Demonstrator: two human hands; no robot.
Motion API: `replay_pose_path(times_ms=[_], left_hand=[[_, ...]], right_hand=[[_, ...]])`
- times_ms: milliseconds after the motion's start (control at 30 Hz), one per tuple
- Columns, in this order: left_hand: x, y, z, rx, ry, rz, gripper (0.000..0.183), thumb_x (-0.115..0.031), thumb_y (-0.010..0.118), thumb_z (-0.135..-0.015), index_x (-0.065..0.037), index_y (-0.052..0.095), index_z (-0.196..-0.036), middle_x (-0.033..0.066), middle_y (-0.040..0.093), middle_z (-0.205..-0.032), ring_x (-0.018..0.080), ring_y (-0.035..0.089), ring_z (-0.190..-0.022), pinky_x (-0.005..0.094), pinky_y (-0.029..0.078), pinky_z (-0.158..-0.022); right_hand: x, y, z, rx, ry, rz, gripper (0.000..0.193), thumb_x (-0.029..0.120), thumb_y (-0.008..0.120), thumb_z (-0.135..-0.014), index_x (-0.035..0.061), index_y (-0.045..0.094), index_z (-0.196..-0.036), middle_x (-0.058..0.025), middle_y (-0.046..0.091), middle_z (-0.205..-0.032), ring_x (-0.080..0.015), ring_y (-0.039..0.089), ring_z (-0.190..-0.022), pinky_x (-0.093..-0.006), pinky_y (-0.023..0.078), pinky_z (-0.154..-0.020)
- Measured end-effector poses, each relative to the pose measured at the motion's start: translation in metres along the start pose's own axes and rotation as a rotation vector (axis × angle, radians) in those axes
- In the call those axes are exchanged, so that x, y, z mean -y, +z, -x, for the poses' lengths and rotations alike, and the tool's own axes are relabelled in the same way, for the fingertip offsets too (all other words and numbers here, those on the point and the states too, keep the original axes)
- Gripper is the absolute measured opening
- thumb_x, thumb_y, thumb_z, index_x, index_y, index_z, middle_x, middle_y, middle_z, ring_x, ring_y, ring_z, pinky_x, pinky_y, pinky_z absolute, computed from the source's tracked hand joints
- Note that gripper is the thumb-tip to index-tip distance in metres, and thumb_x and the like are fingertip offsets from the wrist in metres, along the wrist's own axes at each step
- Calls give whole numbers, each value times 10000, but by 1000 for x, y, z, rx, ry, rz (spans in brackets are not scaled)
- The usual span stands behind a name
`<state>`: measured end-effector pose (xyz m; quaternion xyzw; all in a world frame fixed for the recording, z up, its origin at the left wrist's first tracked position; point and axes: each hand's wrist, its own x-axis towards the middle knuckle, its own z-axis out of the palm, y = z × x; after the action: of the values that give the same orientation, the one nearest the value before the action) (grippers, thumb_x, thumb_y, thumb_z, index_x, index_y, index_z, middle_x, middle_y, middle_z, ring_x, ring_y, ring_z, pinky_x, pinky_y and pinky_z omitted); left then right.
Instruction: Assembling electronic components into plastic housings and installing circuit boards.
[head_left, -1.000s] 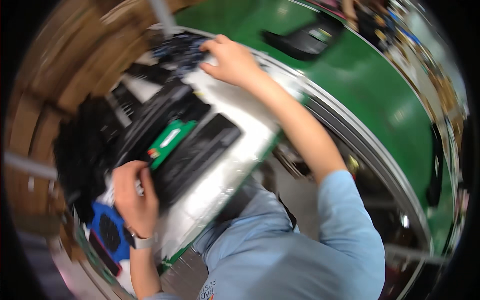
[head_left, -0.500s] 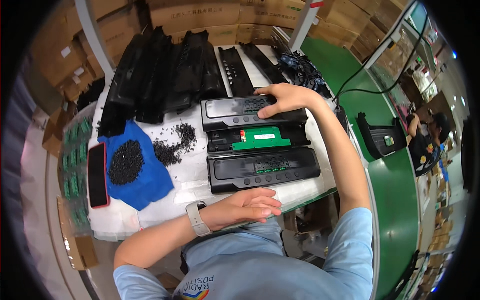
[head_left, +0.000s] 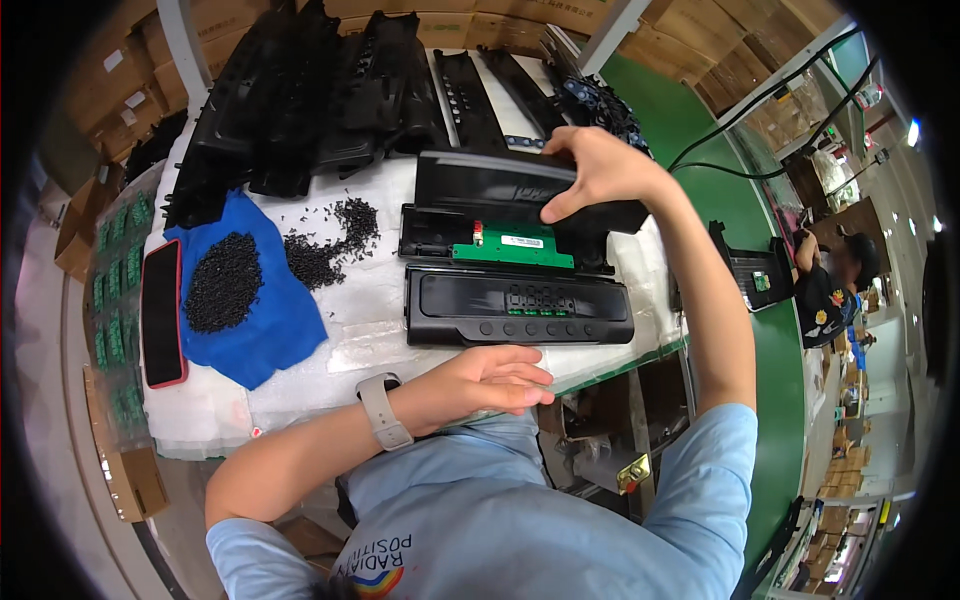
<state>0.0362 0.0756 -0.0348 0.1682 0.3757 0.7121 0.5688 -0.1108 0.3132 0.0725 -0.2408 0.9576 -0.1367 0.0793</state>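
Note:
My right hand grips a long black plastic panel with a glossy window, thumb on its front face and fingers over its far edge. The panel stands tilted up behind an open black housing. A green circuit board with a small red part and a white label lies in that housing. Closer to me rests a second black panel with a row of round buttons and digit-shaped openings. My left hand, a watch at its wrist, hovers by the table's front edge, fingers loosely stretched and holding nothing.
Small black screws are heaped on a blue cloth, beside a red-edged phone. More loose screws lie on the white table cover. Black housings are stacked at the back. A person works at the far right.
The panel in my right hand has tipped from lying face up to leaning upright, showing more of the housing beneath. My left hand stays open near the edge. The whole view has shifted slightly.

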Motion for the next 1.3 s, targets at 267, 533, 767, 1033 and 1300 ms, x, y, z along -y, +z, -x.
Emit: replay_pose_path(times_ms=[267,533,767,1033,1300], left_hand=[[-3,4,0,-8,8,-12,597,-150,581,-921,25,288,-1411,167,459,-1372,246,498,-1231,346,428,-962],[2,5,-1,-61,28,77,601,-160,598,-910,51,305,-1390,185,473,-1353,251,504,-1224,351,437,-952],[9,9,0,-105,190,-4,692,-161,680,-852,124,292,-1349,228,465,-1326,262,482,-1248,333,417,-1002],[3,26,4,-535,356,-451,592,-212,747,-801,69,424,-1210,138,622,-1073,192,636,-966,294,529,-791],[-8,62,-29,-613,598,-600,581,-114,648,-862,26,284,-1293,143,544,-1152,195,569,-1024,317,473,-872]], right_hand=[[9,14,14,543,-66,-249,900,424,850,-564,-94,505,-1213,-187,522,-1229,-309,511,-1137,-338,379,-987],[33,20,24,248,-158,-270,1018,375,894,-523,28,408,-1348,-135,497,-1160,-248,493,-1038,-329,407,-914],[31,20,21,482,110,-507,1031,423,891,-544,-25,409,-1338,-156,543,-1220,-210,526,-1097,-316,409,-953],[12,52,102,207,317,-1157,788,260,837,-677,-19,462,-1311,-85,585,-1152,-163,538,-1053,-283,412,-938],[68,103,171,-357,182,-1478,936,221,816,-697,-10,273,-1423,-122,444,-1344,-191,425,-1224,-312,341,-1034]])
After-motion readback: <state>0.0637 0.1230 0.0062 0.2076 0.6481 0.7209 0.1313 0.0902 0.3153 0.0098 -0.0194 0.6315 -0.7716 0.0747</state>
